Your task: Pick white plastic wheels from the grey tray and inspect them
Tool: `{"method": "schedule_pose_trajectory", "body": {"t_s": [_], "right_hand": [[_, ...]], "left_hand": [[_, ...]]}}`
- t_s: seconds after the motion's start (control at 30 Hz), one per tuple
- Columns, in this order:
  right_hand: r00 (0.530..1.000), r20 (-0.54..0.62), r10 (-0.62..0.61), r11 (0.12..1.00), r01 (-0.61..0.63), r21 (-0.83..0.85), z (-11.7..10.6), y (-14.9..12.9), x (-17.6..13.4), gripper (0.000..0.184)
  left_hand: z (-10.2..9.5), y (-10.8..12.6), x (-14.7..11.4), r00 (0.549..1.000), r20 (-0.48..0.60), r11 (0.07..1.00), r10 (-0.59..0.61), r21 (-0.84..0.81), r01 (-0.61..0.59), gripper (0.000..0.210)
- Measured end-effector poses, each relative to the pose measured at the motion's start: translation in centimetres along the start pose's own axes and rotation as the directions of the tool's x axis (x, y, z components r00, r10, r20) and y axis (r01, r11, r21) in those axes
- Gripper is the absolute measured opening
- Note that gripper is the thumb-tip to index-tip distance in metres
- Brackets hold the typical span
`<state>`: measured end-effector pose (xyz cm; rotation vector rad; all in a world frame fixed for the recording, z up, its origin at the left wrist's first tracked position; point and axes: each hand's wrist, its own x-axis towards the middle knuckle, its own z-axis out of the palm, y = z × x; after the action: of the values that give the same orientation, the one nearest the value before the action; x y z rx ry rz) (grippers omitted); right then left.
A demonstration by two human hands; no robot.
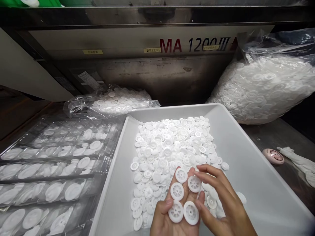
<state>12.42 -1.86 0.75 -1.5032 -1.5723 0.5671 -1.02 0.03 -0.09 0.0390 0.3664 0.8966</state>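
Observation:
My left hand (163,219) is turned palm up, low in the view, holding several white plastic wheels (177,191) spread over its palm and fingers. Its thumb presses against the edge of a lower wheel (176,211). From the right, my right hand (221,200) has its fingertips and thumb at the edge of the upper-right wheel (194,184). The wheels lie face up, with round rims and spokes showing. Beneath both hands is a large grey bin (115,183) holding a heap of similar white wheels (169,141).
Clear plastic trays (81,190) with rows of white discs stand at the left. A bag of white parts (123,100) lies behind the bin; a fuller bag (268,88) stands back right. A pink device (273,156) and white glove-like cloth (297,162) lie at right.

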Motion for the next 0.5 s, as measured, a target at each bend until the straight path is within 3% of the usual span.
{"method": "schedule_pose_trajectory", "body": {"t_s": [0.17,0.23,0.37,0.5], "right_hand": [[0.957,0.096,-0.273,0.951,0.283,-0.127,0.20,-0.41,0.05,0.041],[0.934,0.149,-0.324,0.921,0.347,-0.175,0.43,-0.28,-0.02,0.042],[0.933,0.198,-0.302,0.910,0.344,-0.233,0.92,-0.09,-0.25,0.030],[0.935,0.195,-0.297,0.927,0.331,-0.175,0.94,-0.38,-0.31,0.020]], "left_hand": [[-0.42,0.09,-0.23,0.998,0.004,0.998,-0.059,-0.026,0.059,0.042],[-0.52,0.06,-0.26,0.998,0.002,0.997,-0.068,-0.020,0.068,0.042],[-0.47,0.00,-0.26,0.996,-0.023,0.997,-0.083,-0.009,0.083,0.044],[-0.42,0.06,-0.37,0.994,-0.059,0.995,-0.094,-0.030,0.092,0.048]]}}
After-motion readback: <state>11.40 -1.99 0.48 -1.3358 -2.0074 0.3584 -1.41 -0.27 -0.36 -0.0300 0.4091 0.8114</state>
